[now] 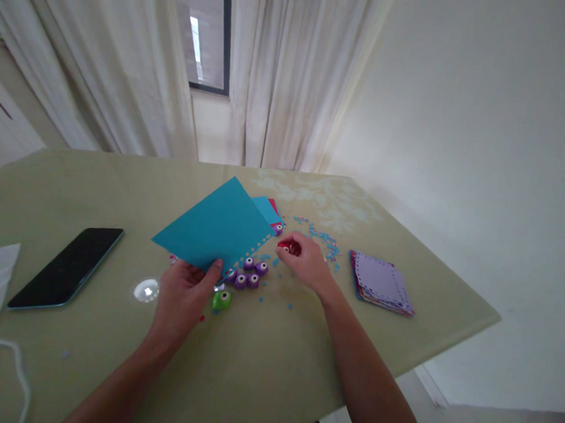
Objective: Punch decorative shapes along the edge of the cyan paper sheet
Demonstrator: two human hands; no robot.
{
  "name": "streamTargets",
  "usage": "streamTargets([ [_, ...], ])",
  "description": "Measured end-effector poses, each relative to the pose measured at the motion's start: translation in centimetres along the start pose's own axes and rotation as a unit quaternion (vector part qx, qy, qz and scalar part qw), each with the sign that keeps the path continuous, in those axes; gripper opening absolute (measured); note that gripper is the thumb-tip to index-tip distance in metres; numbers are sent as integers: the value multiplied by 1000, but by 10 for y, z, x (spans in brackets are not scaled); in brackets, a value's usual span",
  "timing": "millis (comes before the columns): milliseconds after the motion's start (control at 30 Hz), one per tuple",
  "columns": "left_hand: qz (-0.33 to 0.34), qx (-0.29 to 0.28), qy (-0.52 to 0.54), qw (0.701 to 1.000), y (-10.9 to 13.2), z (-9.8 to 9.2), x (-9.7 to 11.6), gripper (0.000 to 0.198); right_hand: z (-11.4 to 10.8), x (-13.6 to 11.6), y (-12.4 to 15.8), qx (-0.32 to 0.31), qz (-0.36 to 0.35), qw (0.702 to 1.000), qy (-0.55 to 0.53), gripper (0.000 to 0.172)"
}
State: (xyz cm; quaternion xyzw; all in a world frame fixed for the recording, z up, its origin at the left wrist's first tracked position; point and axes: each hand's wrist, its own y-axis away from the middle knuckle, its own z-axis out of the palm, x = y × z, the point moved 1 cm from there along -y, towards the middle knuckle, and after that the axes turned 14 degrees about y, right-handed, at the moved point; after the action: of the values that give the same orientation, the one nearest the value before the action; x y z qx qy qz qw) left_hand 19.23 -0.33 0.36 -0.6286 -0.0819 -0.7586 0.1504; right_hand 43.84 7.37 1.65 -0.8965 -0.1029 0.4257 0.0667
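Left hand [186, 288]: fingers pinching blue sheet [215, 223], center frame, holes along its lower-right edge. Right hand [303, 259]: fingers grasping red punch [285, 245], just right of center. Purple punches [253, 280] on desk [263, 363] between hands; card stack [381, 282], right of frame.

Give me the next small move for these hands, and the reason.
Probably turn the blue sheet with the left hand so a plain edge faces the red punch in the right hand: holes line its lower-right edge, while both upper edges look unpunched.
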Motion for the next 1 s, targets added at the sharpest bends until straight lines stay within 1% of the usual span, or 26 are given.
streamTargets([
  [67,1,6,-3,1000,0,0,0,42,6,5,2,-15,-31,994,102,5],
  [100,2,8,-5,1000,0,0,0,41,10,7,3,-27,-47,990,127,6],
  [200,6,22,7,1000,1,0,2,38,20,10,6,-65,-87,985,132,7],
  [233,6,28,15,999,1,0,3,38,21,10,6,-71,-90,986,123,13],
  [300,1,34,27,999,1,1,4,39,22,11,3,-71,-81,988,114,32],
  [333,-2,33,29,999,1,1,5,40,21,12,0,-63,-74,988,123,39],
  [400,-6,32,28,999,2,0,5,41,20,12,-6,-31,-73,980,184,46],
  [433,-8,33,26,999,1,0,4,42,20,11,-9,-14,-77,969,233,48],
  [500,-8,32,16,999,2,-1,2,43,21,11,-14,8,-81,937,339,56],
  [600,-6,22,6,1000,2,-2,1,43,27,12,-17,-21,-73,887,455,65],
  [667,-7,21,3,1000,2,-1,1,41,31,12,-17,-39,-73,868,489,63],
  [767,-6,23,5,1000,2,-2,1,40,30,8,-16,-42,-71,862,500,51],
  [900,-6,22,17,1000,0,-2,1,43,24,3,-14,-77,-55,883,459,35],
  [933,-5,23,15,1000,0,-1,1,44,23,3,-13,-78,-49,890,447,32],
  [1000,2,26,10,1000,0,-1,1,45,20,2,-11,-51,-33,910,411,26],
])
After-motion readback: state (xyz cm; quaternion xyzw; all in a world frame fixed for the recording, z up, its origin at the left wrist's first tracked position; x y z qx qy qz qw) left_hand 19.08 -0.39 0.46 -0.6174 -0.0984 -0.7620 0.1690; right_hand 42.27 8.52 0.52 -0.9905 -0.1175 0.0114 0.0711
